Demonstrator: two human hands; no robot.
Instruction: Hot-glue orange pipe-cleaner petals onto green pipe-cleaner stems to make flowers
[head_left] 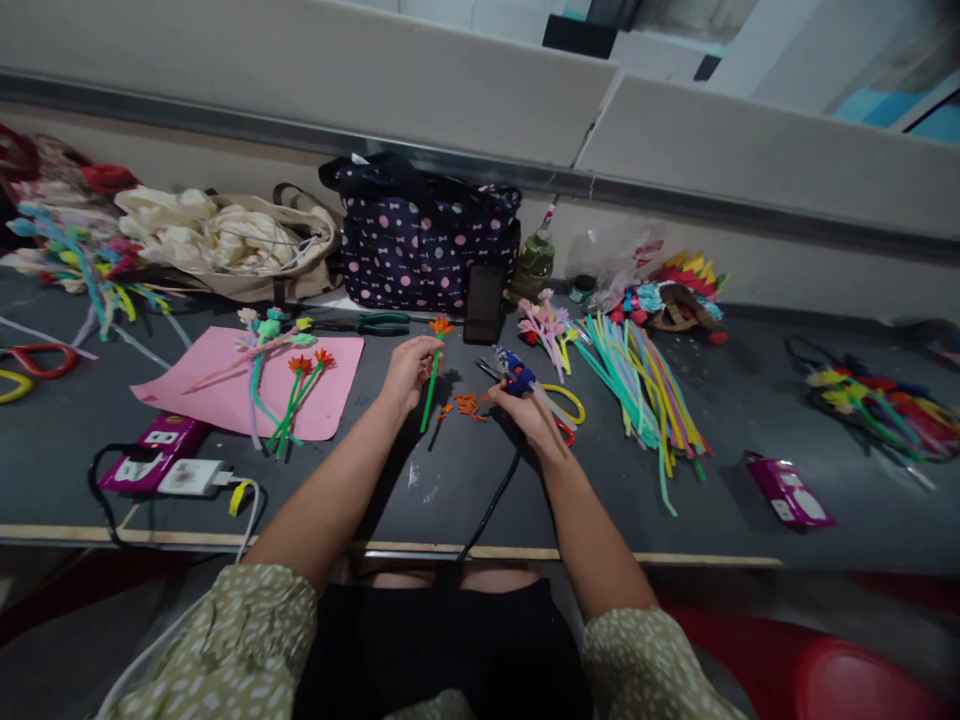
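Between the fingers of my left hand (411, 375) stands a pipe-cleaner flower (432, 385), with a green stem and an orange head at the top. My right hand (529, 412) is closed round a blue hot glue gun (519, 375); a clear glue stick pokes from its back and a black cord runs to the table's front edge. Small orange pipe-cleaner pieces (471, 406) lie on the grey table between my hands. Scissors with yellow and red handles (568, 400) rest partly behind the right hand. Two similar orange flowers (300, 385) lie on pink paper (217, 385) to the left.
A bundle of coloured pipe cleaners (645, 385) lies to the right. Behind my hands, a phone (484, 303) leans against a dotted dark bag (427, 245). Pliers (379, 323) lie near the bag. Purple power blocks (787, 490) sit at both sides, with a white charger on the left one.
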